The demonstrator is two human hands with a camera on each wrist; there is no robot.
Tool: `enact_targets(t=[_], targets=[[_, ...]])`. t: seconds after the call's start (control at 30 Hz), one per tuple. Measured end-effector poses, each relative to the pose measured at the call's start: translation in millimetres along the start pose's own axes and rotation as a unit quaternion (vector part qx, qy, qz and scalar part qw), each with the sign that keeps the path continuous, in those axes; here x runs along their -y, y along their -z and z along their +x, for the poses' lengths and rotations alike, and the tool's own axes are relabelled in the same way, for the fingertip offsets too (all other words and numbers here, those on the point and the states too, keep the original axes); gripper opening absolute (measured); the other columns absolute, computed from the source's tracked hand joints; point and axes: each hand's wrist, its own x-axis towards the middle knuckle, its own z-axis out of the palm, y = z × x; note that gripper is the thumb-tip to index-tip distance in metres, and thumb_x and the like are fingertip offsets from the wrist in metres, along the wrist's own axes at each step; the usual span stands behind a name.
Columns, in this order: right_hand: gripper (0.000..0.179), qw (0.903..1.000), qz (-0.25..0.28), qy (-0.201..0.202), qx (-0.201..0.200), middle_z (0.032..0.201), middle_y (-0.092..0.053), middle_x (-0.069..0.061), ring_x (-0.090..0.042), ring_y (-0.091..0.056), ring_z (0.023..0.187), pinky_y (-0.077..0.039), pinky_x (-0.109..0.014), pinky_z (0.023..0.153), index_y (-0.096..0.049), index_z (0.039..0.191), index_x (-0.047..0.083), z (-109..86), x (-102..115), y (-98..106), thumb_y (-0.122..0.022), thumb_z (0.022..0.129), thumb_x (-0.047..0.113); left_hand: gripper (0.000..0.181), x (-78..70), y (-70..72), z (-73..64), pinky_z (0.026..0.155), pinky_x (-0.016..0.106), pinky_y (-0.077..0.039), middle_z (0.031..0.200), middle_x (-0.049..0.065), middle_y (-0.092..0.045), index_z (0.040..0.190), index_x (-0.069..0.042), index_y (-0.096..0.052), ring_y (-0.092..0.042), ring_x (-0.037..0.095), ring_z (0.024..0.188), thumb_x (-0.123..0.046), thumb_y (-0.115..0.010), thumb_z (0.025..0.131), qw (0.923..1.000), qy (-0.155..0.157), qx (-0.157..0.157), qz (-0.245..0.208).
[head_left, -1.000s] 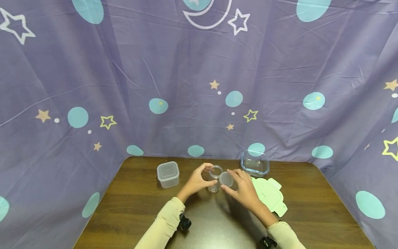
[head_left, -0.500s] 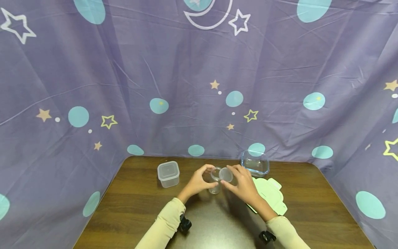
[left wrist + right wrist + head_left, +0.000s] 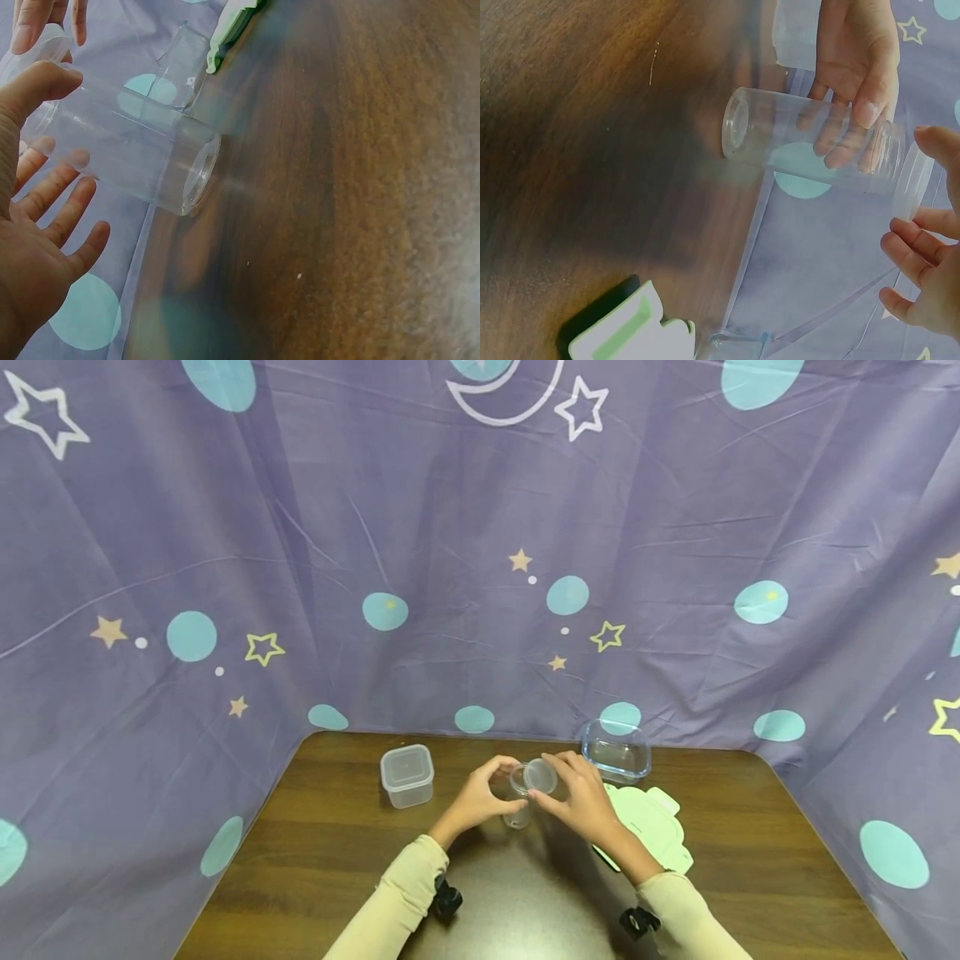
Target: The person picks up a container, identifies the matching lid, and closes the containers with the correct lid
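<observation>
Left hand: holds the clear jar between thumb and spread fingers; this left hand grips near the neck, so a squeeze that slackens could let the tall, narrow body tip.
Right hand: the right hand pinches the round lid by its edge, thumb on one side, fingertips on the other; a slip there would probably drop it onto the jar or the surface.
Round lid: the round lid is frosted and shallow, tilted right at the jar's mouth (whether they touch, I can't tell); brought down at that slant, it might catch on one side and seat crooked.
Clear jar: the clear jar appears to stand upright on the surface between the hands, see-through, smooth-walled, ringed at the neck; a sideways push from the lid could skid its base.
Green lid: the green lid lies beside the right forearm, which might nudge it.
Glass dish: the glass dish sits behind the green lid.
Square tub: the square tub, lidded, is left of the left hand, apart.
Surface: the brown wood-grain surface looks smooth, offering the jar little bite.
</observation>
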Motion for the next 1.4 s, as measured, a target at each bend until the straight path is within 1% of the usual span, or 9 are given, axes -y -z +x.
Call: enact_targets(t=[0.1,0.2,0.33,0.47,0.7,1.0,1.1,1.3,1.4], targets=[[0.064,1.0000,0.005,-0.002,0.004,0.111,-0.068,-0.010,-0.027,-0.063,0.102,-0.049,-0.051,0.091,-0.067,0.128,0.001,1.2,1.0,1.1,-0.088,0.078,0.035,0.058,-14.5,3.3,-2.2,0.102,0.046,-0.053,0.120,0.024,-0.068,0.129,0.009,-0.056,-0.064,0.042,0.114,0.001,-0.083,0.078,0.9999,-0.004,0.005,-0.009],[0.064,0.9999,0.009,-0.002,0.008,0.111,-0.068,-0.009,-0.025,-0.063,0.102,-0.049,-0.050,0.090,-0.067,0.129,0.002,1.8,1.3,1.2,-0.088,0.078,0.035,0.057,-28.2,6.1,-5.2,0.101,0.049,-0.054,0.118,0.024,-0.068,0.127,0.008,-0.057,-0.064,0.041,0.112,0.001,-0.083,0.078,0.9999,-0.009,0.005,-0.013],[0.064,0.9998,0.011,0.003,0.015,0.111,-0.068,-0.008,-0.024,-0.063,0.103,-0.049,-0.050,0.092,-0.067,0.128,0.002,1.7,1.8,0.6,-0.087,0.079,0.036,0.056,-35.5,5.6,-9.8,0.101,0.054,-0.053,0.118,0.023,-0.068,0.127,0.005,-0.057,-0.064,0.042,0.112,-0.001,-0.084,0.078,0.9999,0.002,0.003,-0.013],[0.063,0.9997,0.010,0.015,0.018,0.110,-0.068,-0.008,-0.023,-0.063,0.102,-0.049,-0.050,0.092,-0.068,0.127,0.000,1.4,2.9,0.9,-0.088,0.078,0.035,0.057,-34.6,3.7,-13.3,0.100,0.064,-0.049,0.120,0.024,-0.067,0.128,0.004,-0.057,-0.062,0.043,0.114,-0.001,-0.083,0.078,0.9995,0.020,0.004,-0.022],[0.061,0.9993,0.011,0.027,0.023,0.107,-0.068,-0.008,-0.022,-0.062,0.097,-0.050,-0.048,0.088,-0.069,0.125,0.000,3.1,6.2,2.2,-0.089,0.077,0.034,0.056,-30.6,3.5,-15.6,0.098,0.060,-0.052,0.117,0.023,-0.067,0.128,0.005,-0.057,-0.064,0.040,0.112,0.001,-0.082,0.078,0.9996,0.011,-0.001,-0.025],[0.060,0.9988,0.002,0.036,0.033,0.107,-0.069,-0.007,-0.021,-0.062,0.096,-0.050,-0.045,0.088,-0.069,0.124,0.001,5.9,8.9,1.0,-0.088,0.077,0.036,0.057,-26.3,3.0,-17.7,0.100,0.065,-0.049,0.116,0.026,-0.066,0.129,0.006,-0.056,-0.062,0.042,0.109,0.005,-0.080,0.077,0.9984,0.005,-0.005,-0.056],[0.060,0.9987,-0.001,0.036,0.037,0.107,-0.069,-0.006,-0.020,-0.061,0.095,-0.050,-0.045,0.087,-0.070,0.123,0.002,6.6,9.5,0.6,-0.088,0.077,0.036,0.058,-25.6,3.1,-18.1,0.101,0.063,-0.049,0.117,0.026,-0.066,0.130,0.006,-0.056,-0.062,0.042,0.111,0.004,-0.081,0.077,0.9983,0.011,-0.002,-0.057],[0.062,0.9978,-0.009,0.040,0.052,0.108,-0.069,-0.007,-0.022,-0.062,0.097,-0.050,-0.045,0.089,-0.069,0.125,0.002,7.6,10.3,0.2,-0.088,0.077,0.037,0.059,-29.1,3.4,-20.2,0.102,0.052,-0.052,0.121,0.021,-0.068,0.133,0.003,-0.056,-0.063,0.036,0.114,-0.001,-0.081,0.080,0.9994,0.022,0.009,-0.026],[0.064,0.9967,-0.021,0.050,0.061,0.109,-0.068,-0.007,-0.024,-0.062,0.098,-0.049,-0.046,0.091,-0.068,0.127,0.001,8.4,9.3,-0.7,-0.087,0.078,0.038,0.062,-12.9,0.1,-18.6,0.106,0.047,-0.050,0.121,0.012,-0.070,0.134,-0.006,-0.057,-0.063,0.027,0.116,-0.009,-0.083,0.079,0.9994,0.021,0.005,0.026]])
